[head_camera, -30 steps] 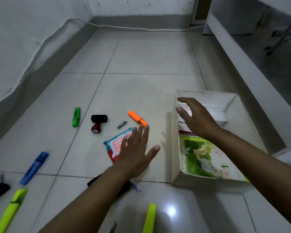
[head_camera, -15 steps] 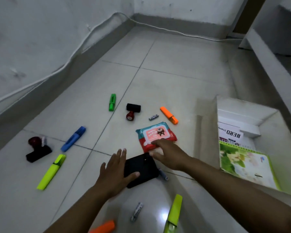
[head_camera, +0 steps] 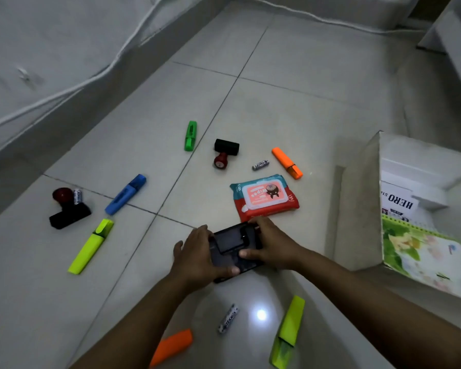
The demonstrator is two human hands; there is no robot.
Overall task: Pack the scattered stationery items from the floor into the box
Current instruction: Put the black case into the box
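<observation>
box [head_camera: 362, 198] cut off right, black item's [head_camera: 230, 242] edges — under hands [head_camera: 197, 258]

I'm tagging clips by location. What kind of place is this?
Probably a bare indoor room, not a workshop: pale glossy tiled floor, plain whitish wall with a white cable running along it.

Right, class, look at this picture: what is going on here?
A person grips a flat black case with both hands, the left hand and the right hand, low over the tiled floor. The open box on the right already holds a green notebook. Highlighters, stamps, batteries and a wipes packet lie scattered on the floor.
</observation>
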